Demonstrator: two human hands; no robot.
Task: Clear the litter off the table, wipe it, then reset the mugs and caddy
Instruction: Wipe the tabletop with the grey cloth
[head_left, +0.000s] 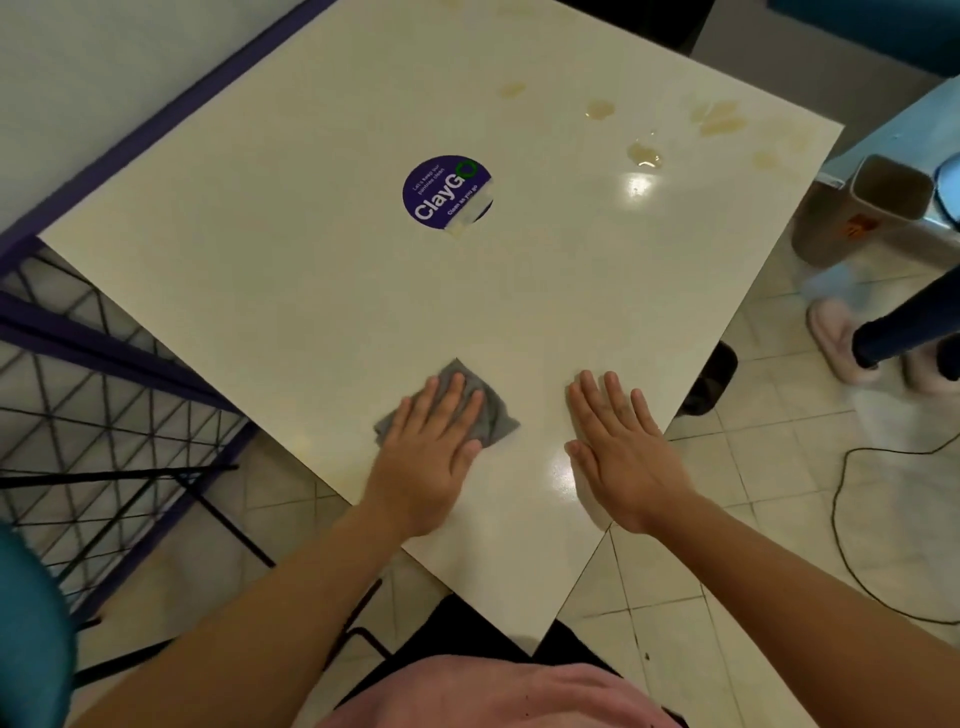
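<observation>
I see my left hand (434, 441) pressing flat, fingers straight, on the grey cloth (457, 410) near the bench's (311, 270) near corner; my right hand (621, 457) lies flat, holding nothing, just right of it. Spills (644, 153) sit far right.

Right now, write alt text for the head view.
A person's left hand presses a grey cloth flat on a white table, while the right hand rests open beside it. Yellowish spills remain near the far edge, beyond a round purple sticker.
</observation>
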